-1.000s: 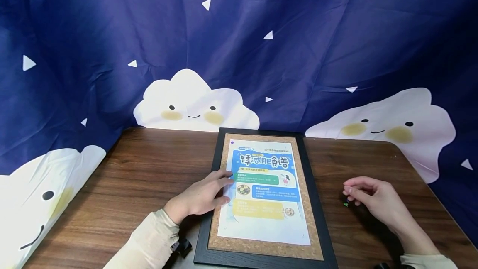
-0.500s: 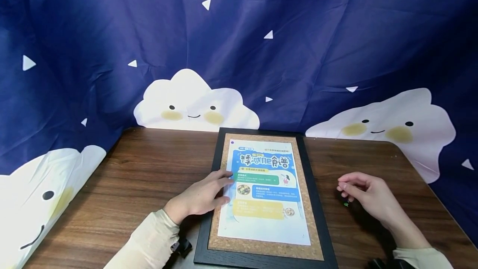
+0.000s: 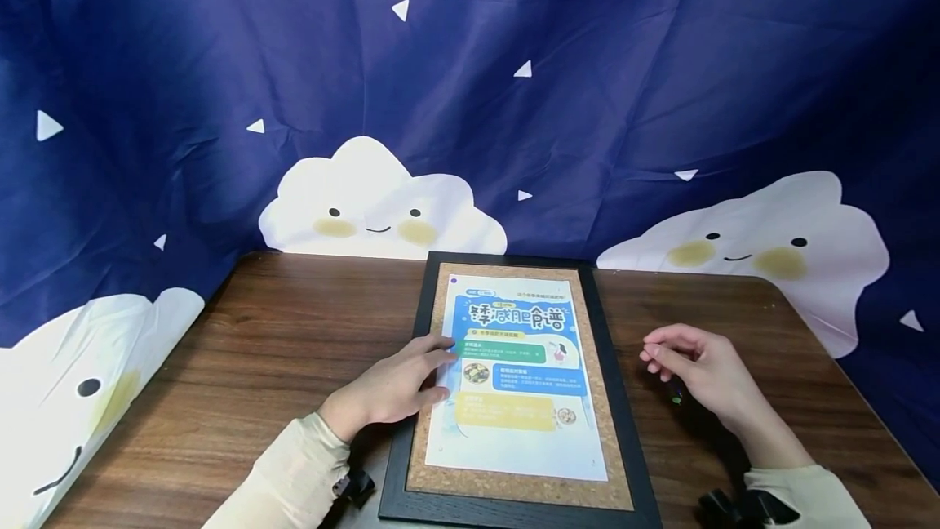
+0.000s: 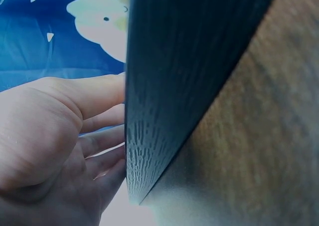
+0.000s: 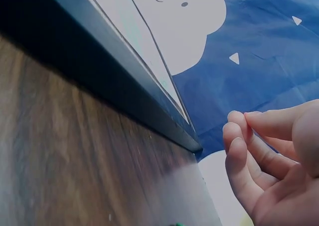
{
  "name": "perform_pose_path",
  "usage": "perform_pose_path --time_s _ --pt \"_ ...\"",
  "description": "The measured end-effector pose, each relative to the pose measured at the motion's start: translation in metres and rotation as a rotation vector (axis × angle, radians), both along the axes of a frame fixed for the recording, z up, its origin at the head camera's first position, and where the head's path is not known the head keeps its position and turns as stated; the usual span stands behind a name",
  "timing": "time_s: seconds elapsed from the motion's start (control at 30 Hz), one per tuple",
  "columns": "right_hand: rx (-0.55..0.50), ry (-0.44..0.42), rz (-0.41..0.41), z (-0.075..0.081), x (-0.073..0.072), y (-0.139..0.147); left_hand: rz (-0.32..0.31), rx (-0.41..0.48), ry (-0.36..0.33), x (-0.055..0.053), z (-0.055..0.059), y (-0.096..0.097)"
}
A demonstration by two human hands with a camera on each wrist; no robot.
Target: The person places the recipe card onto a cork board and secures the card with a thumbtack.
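On the cork board [image 3: 420, 472] in a black frame lies a printed paper sheet [image 3: 514, 457]. A purple pushpin [image 3: 453, 280] sits at its upper left corner. My left hand [image 3: 389, 388] rests with extended fingers on the sheet's left edge; in the left wrist view the black frame [image 4: 174, 76] hides those fingertips. To the right of the board, my right hand [image 3: 698, 370] is raised over the table. Its thumb and index fingertips [image 5: 238, 117] pinch together, hiding what is between them; I cannot tell its kind. Small green and dark tacks [image 3: 676, 398] lie below.
The brown wooden table [image 3: 316, 308] spreads around the board, its right edge sloping toward me. Behind it hangs a dark blue curtain [image 3: 455, 88] with white clouds and triangles. Black wrist cameras [image 3: 356, 486] are strapped on both sleeves.
My right hand has moved left and slightly up, away from the small tacks and closer to the board. The left hand stays in place on the sheet. The head view has shifted slightly.
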State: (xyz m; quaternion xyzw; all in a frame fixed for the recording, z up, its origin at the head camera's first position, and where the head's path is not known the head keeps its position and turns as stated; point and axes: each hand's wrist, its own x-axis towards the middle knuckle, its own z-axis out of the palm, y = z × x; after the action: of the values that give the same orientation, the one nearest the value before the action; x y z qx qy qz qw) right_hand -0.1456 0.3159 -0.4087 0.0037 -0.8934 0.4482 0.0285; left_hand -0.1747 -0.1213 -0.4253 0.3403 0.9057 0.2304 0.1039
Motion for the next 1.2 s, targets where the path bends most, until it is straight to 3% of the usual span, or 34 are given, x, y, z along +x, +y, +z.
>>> perform_pose_path --time_s 0.4,0.7,1.2 --pt "-0.027 0.013 0.024 -0.005 -0.016 -0.013 -0.008 0.003 0.009 -0.001 0.0 0.0" --pt "-0.063 -0.023 0.056 -0.006 -0.028 -0.022 -0.01 0.0 0.006 0.0 0.001 0.001" --pt "-0.145 -0.036 0.098 -0.005 -0.058 -0.038 -0.008 0.012 -0.01 0.0 0.0 -0.001"
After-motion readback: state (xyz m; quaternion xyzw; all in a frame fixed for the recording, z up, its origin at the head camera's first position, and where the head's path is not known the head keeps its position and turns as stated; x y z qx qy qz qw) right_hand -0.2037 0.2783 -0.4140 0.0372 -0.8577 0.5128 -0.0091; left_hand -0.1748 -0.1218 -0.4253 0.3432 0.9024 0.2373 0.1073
